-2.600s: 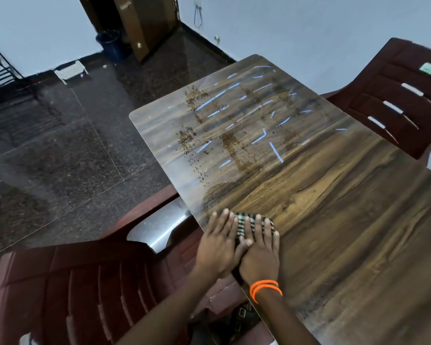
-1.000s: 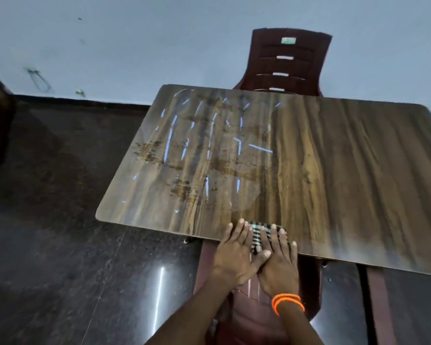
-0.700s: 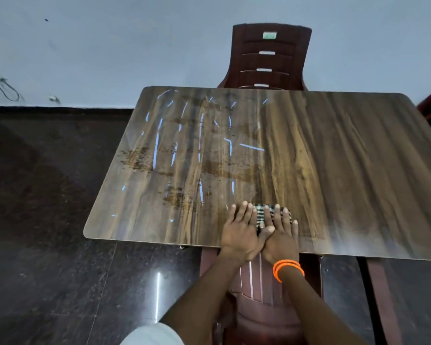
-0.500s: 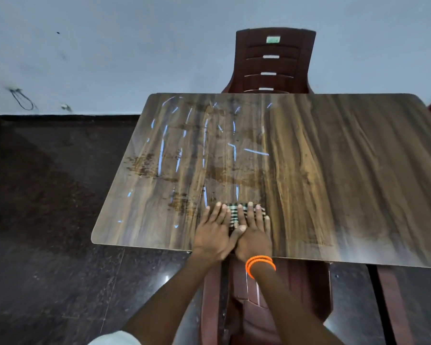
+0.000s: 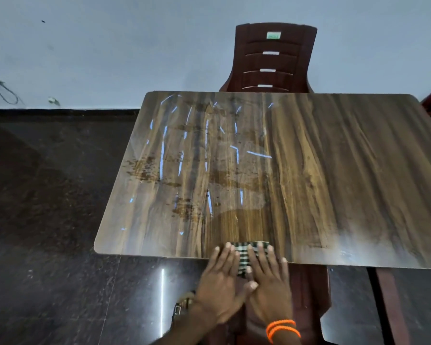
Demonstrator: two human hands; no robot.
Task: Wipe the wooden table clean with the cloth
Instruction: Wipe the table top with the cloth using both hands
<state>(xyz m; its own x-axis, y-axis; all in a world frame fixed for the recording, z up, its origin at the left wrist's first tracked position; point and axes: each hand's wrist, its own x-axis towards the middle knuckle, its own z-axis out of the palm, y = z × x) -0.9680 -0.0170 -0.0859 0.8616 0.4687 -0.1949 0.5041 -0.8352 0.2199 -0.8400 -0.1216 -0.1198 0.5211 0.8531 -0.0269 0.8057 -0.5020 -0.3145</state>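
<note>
While flat, both hands [image 5: 244, 287] press cloth [image 5: 244, 255] w/ straight fingers.

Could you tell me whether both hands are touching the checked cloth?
Touching: the head view shows the left hand and right hand pressing flat on the checked cloth.

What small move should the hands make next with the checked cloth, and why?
Probably push the cloth forward and leftward. Both hands, left and right, press it flat at the table's near edge, and brown stains and wet streaks remain ahead on the left half.
</note>
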